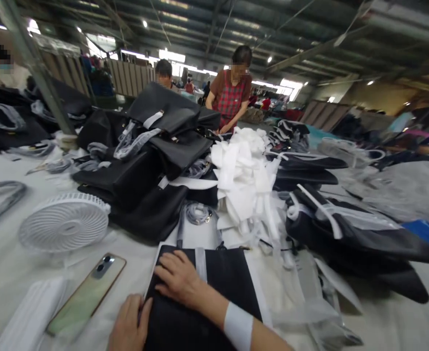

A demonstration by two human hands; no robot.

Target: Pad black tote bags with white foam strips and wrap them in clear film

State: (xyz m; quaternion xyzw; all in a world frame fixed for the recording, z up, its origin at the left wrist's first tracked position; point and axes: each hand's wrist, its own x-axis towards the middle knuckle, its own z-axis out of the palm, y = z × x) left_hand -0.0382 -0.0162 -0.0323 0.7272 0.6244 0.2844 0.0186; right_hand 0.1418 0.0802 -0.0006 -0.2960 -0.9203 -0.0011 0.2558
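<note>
A flat black bag (222, 302) lies in front of me on a white sheet, its handles and strap laid out beyond its top edge. My right hand (180, 278) rests flat on the upper left of the bag, fingers stretched out; a white band wraps that forearm. At the bag's left edge, my left hand (130, 321) grips the side between thumb and fingers. A pale strip (201, 265) runs down from the bag's top edge. Just beyond it, a coiled, wrapped strap (197, 213) with a gold-coloured clasp sits between the handles.
A white fan (66, 224), a phone (88, 292) and a white folded stack (29, 317) are at left. Black bags (141, 185) pile up behind, beside white padding strips (245, 175). More black bags (357, 229) lie right. A co-worker (232, 92) stands across the table.
</note>
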